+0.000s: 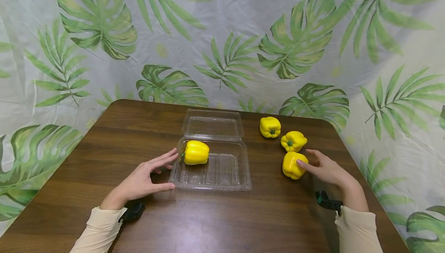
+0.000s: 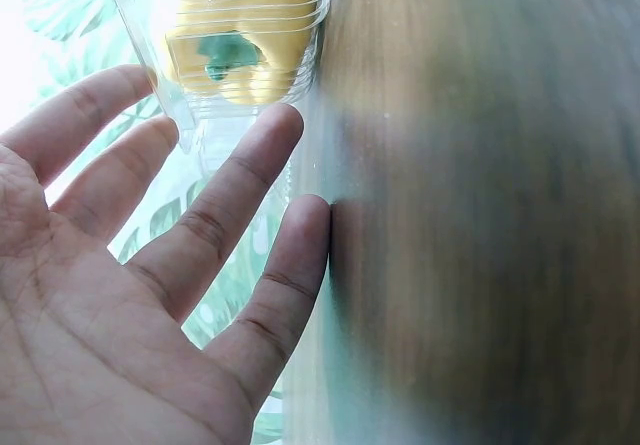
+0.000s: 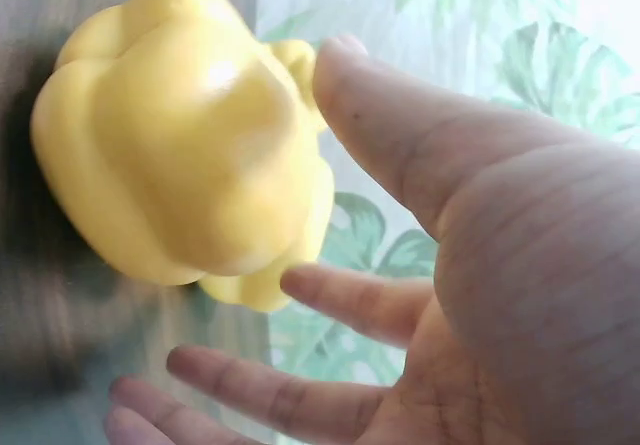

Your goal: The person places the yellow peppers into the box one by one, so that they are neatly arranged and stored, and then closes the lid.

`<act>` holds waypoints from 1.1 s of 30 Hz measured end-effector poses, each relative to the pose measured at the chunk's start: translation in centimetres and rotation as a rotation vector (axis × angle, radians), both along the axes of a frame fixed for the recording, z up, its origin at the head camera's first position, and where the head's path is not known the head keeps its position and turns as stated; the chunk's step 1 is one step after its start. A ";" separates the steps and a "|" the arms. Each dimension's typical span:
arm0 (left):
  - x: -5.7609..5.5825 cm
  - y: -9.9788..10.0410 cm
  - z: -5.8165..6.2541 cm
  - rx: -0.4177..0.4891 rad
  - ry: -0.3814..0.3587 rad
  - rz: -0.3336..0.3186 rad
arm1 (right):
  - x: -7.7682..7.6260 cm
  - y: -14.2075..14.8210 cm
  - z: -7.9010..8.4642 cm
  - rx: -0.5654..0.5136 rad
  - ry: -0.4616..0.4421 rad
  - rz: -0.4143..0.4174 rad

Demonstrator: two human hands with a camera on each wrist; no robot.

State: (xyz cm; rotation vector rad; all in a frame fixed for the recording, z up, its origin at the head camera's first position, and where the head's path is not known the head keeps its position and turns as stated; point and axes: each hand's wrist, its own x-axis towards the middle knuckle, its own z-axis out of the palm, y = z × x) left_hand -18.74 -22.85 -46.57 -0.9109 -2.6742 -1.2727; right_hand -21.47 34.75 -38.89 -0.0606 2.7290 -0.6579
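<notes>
My left hand (image 1: 144, 177) is at the left side of a clear plastic clamshell container (image 1: 226, 186), its fingers spread and fingertips right at the rim. Inside the container, toward the left, lies a yellow bell pepper (image 1: 196, 153) with its green stem facing that hand; the left wrist view shows it through the ribbed wall. At the right, my right hand (image 1: 326, 170) is beside the nearest loose yellow bell pepper (image 1: 292, 167). Its thumb overlaps that pepper in the head view, and the fingers are apart and extended, not wrapped around it.
Two more yellow bell peppers, one (image 1: 293, 141) just behind the nearest and another (image 1: 270, 127) farther back, sit on the brown wooden table (image 1: 215, 222). The container's lid (image 1: 213, 123) lies folded back toward the far edge. A leaf-patterned cloth (image 1: 236, 21) hangs behind.
</notes>
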 end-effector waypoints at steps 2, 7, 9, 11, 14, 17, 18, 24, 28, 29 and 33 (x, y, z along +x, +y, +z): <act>0.0 0.0 0.0 0.001 0.000 -0.001 | 0.0 0.1 -0.1 -0.016 -0.019 -0.033; 0.0 -0.1 -0.1 0.004 -0.006 -0.001 | -0.2 0.0 -0.8 -0.131 -0.070 -0.093; 0.0 -0.1 -0.1 0.006 -0.007 0.001 | -0.3 -0.1 -1.0 -0.153 -0.071 -0.099; 0.0 -0.1 -0.1 0.006 -0.006 0.001 | -0.3 -0.3 -1.2 -0.161 -0.068 -0.101; 0.1 -0.1 0.0 0.003 -0.015 0.005 | -0.3 -0.5 -1.3 -0.176 -0.068 -0.104; 0.1 0.0 0.1 0.002 -0.021 0.006 | -0.4 -0.6 -1.4 -0.194 -0.067 -0.106; 0.1 0.0 0.1 0.002 -0.021 0.006 | -0.4 -0.6 -1.5 -0.199 -0.066 -0.105; 0.1 0.0 0.1 -0.001 -0.016 0.005 | -0.6 -0.7 -1.6 -0.230 -0.066 -0.091; 0.0 0.0 0.1 0.000 -0.014 0.007 | -0.6 -0.9 -1.7 -0.256 -0.066 -0.068; 0.0 -0.1 0.1 -0.002 -0.013 0.007 | -0.7 -1.0 -1.7 -0.261 -0.066 -0.064; 0.0 -0.1 0.1 -0.004 -0.008 0.006 | -0.7 -1.5 -1.8 -0.284 -0.053 -0.044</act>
